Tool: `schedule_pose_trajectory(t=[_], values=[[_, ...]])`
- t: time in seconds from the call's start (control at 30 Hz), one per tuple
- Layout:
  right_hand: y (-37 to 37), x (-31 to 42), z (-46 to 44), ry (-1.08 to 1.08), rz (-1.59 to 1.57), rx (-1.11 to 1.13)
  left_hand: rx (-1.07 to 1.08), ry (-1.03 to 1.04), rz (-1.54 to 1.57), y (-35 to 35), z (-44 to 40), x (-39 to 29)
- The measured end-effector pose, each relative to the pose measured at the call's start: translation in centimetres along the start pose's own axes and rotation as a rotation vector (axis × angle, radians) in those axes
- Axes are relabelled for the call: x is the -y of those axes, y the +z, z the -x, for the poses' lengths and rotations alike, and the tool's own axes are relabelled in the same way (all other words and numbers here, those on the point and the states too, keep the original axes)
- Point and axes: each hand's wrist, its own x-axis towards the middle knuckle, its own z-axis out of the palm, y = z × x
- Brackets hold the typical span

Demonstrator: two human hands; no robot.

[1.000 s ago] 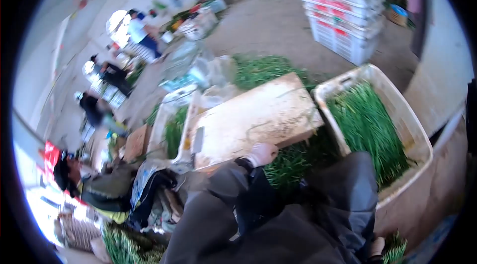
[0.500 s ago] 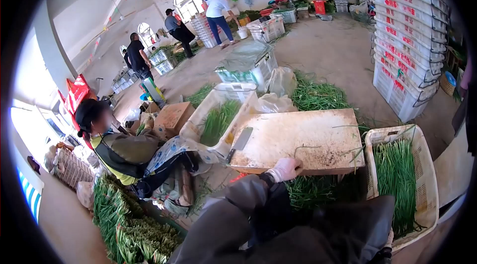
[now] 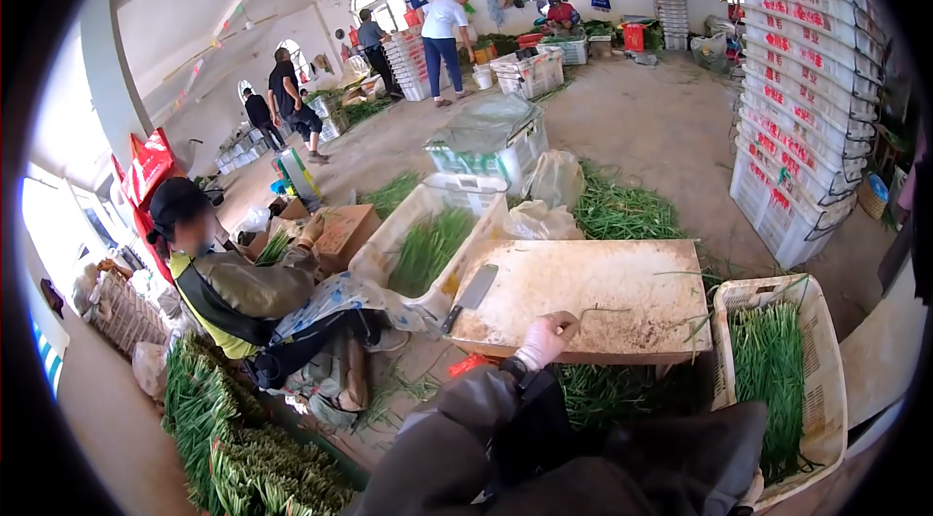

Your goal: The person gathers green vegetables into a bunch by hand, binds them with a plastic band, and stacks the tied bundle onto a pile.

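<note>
My left hand (image 3: 547,339), in a pale glove, rests at the front edge of a worn white board (image 3: 622,273). Its fingers are curled together, and I cannot make out whether anything is in them. A thin green stalk (image 3: 604,309) lies on the board right beside the fingertips. Left of it, a broad-bladed knife (image 3: 474,289) lies across the board's left end. My right hand (image 3: 753,489) barely shows low at the right, beside a cream crate (image 3: 828,370) of long green stalks (image 3: 768,370); its fingers are hidden.
A seated person (image 3: 243,273) works at the left near a box (image 3: 347,234). A white crate (image 3: 374,258) holds cut greens. Bundled stalks (image 3: 243,448) lie lower left, loose greens (image 3: 627,205) behind the board. Tall stacked crates (image 3: 797,98) stand right. Several people are at the back.
My view has shifted a little. My left hand has moved slightly left with its fingers still curled. The seated person's hand now shows raised near the box; a person in black behind has stepped along.
</note>
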Motion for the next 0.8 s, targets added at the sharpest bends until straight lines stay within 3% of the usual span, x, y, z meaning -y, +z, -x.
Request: schedule_pose_trajectory(t=[0.17, 0.27, 0.33, 0.4, 0.47, 0.6, 0.67, 0.73, 0.8], values=[[0.6, 2.7, 2.7, -0.083, 0.227, -0.090, -0.402, -0.202, 0.469, -2.4, 0.5, 4.5], [0.7, 3.7, 3.5, -0.111, 0.302, -0.116, -0.498, -0.295, 0.367, -4.7, 3.5, 7.9], [0.7, 4.2, 3.7, -0.121, 0.341, -0.128, -0.435, -0.405, 0.014, -6.3, 8.3, 11.6], [0.7, 4.7, 3.9, -0.123, 0.372, -0.139, -0.466, -0.506, 0.035, -6.8, 14.7, 16.4], [0.8, 5.3, 4.1, -0.128, 0.402, -0.151, -0.399, -0.773, -0.151, -7.5, 22.7, 21.9], [0.7, 6.3, 4.2, -0.145, 0.454, -0.160, -0.259, -1.140, -0.475, -8.1, 36.6, 24.7], [0.5, 6.7, 4.0, -0.149, 0.485, -0.152, -0.198, -1.222, -0.639, -7.9, 40.5, 23.1], [0.1, 7.1, 3.9, -0.151, 0.510, -0.132, -0.087, -1.160, -0.617, -8.2, 44.8, 24.0], [0.1, 7.9, 3.8, -0.155, 0.531, -0.112, -0.202, -1.229, -0.467, -8.0, 46.3, 22.8]])
